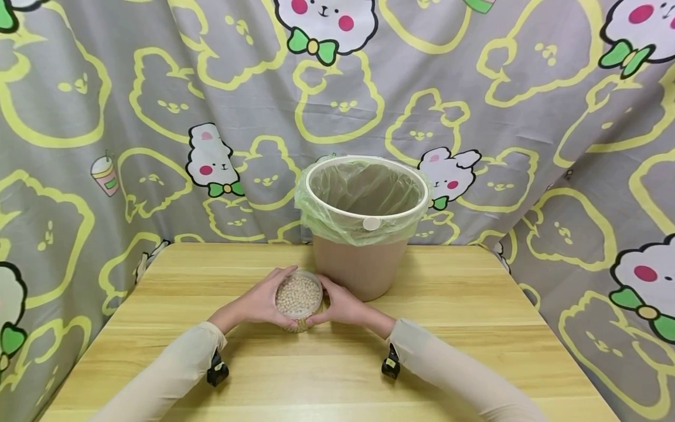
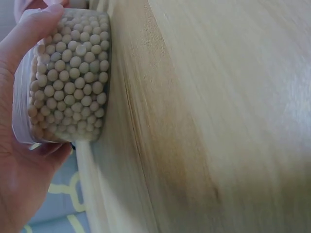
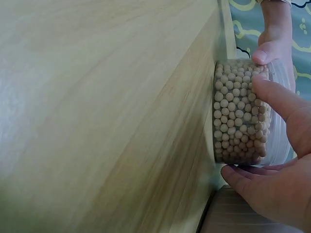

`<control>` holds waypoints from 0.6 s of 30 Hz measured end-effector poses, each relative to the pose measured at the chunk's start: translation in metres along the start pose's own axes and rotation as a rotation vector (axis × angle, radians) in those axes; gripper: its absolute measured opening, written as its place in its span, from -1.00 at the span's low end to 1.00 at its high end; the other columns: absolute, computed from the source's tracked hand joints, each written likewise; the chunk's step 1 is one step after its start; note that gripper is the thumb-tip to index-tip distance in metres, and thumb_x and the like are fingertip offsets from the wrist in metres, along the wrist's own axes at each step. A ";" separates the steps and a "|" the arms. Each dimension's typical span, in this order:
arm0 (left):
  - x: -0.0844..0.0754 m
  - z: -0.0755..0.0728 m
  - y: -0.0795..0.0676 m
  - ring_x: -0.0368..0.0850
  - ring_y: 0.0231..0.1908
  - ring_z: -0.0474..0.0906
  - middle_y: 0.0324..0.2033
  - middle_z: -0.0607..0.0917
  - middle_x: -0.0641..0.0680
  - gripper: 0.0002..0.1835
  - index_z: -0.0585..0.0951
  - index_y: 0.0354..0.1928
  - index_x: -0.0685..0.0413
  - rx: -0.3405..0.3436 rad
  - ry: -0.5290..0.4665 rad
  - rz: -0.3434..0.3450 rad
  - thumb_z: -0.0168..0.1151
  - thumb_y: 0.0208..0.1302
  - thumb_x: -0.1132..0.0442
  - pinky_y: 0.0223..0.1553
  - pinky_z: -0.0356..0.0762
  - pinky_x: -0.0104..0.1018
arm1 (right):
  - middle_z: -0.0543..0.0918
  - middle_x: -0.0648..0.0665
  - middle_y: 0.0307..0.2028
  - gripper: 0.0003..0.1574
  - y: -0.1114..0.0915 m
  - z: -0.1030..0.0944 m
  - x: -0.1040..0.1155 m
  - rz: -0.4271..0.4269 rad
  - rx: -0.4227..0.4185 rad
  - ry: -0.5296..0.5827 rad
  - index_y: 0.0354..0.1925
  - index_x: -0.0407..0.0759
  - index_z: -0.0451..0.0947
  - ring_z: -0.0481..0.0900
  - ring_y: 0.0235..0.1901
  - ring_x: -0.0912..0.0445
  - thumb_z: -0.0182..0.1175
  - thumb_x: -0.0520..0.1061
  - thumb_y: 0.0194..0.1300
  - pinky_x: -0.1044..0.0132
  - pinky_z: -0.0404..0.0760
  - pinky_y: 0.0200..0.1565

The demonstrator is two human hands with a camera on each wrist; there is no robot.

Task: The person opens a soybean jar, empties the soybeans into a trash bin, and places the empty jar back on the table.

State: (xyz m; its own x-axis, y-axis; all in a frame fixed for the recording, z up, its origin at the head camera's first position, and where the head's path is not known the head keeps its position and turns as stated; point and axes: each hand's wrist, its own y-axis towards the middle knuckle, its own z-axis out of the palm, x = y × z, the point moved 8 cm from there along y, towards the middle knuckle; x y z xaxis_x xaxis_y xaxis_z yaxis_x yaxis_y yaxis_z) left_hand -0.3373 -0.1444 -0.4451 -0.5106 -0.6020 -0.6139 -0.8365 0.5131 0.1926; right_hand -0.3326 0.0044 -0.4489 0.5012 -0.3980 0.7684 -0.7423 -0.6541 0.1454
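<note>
A clear round jar full of small beige balls stands on the wooden table. Its top rim, in the wrist views, is a wider translucent band that looks like a lid. From the left side my left hand grips the jar near this rim, thumb at the front. On the opposite side my right hand holds it too, its thumb laid across the wall. The two thumbs nearly meet at the front. In the left wrist view the balls show through the jar's wall; some fingers are hidden behind it.
Just behind and right of the jar stands a beige trash bin, lined with a pale green plastic bag folded over its rim. A patterned grey curtain hangs behind the table.
</note>
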 end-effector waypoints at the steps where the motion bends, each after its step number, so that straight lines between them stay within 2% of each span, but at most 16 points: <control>1: 0.001 0.000 0.000 -0.03 0.12 0.40 0.22 0.34 0.10 0.42 0.05 0.44 -0.01 -0.003 -0.013 -0.005 0.60 -0.56 -0.25 0.12 0.39 -0.02 | 0.40 -0.16 0.20 0.22 0.001 0.000 0.000 0.003 0.002 0.005 0.36 -0.24 0.10 0.43 0.16 0.02 0.54 -0.01 -0.16 0.22 0.44 0.17; 8: 0.010 0.002 -0.001 0.04 0.16 0.39 0.24 0.35 0.10 0.47 0.05 0.42 0.04 -0.014 -0.122 -0.070 0.65 -0.68 -0.19 0.18 0.35 0.05 | 0.38 -0.09 0.22 0.21 0.002 0.003 -0.005 0.052 0.022 0.012 0.36 -0.19 0.11 0.40 0.18 0.09 0.54 0.01 -0.17 0.27 0.42 0.17; 12: 0.013 0.002 -0.003 0.02 0.12 0.43 0.20 0.40 0.05 0.46 0.10 0.40 0.05 -0.023 -0.121 -0.093 0.66 -0.71 -0.20 0.16 0.37 0.05 | 0.38 -0.07 0.22 0.22 0.003 0.004 -0.007 0.066 0.027 0.026 0.36 -0.17 0.11 0.39 0.19 0.11 0.54 0.02 -0.17 0.27 0.40 0.18; 18: 0.016 0.002 -0.004 -0.06 0.07 0.46 0.15 0.45 -0.03 0.40 0.16 0.37 0.00 -0.058 -0.089 -0.124 0.65 -0.72 -0.21 0.12 0.42 -0.01 | 0.40 -0.06 0.19 0.19 0.003 0.006 -0.009 0.069 0.023 0.118 0.35 -0.16 0.13 0.41 0.16 0.09 0.54 -0.06 -0.17 0.29 0.43 0.10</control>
State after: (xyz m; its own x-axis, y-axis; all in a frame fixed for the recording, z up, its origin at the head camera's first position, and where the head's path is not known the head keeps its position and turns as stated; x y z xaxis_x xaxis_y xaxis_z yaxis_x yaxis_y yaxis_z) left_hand -0.3416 -0.1550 -0.4579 -0.3857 -0.6005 -0.7005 -0.9032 0.4009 0.1536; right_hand -0.3361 0.0022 -0.4592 0.3931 -0.3650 0.8440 -0.7617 -0.6434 0.0765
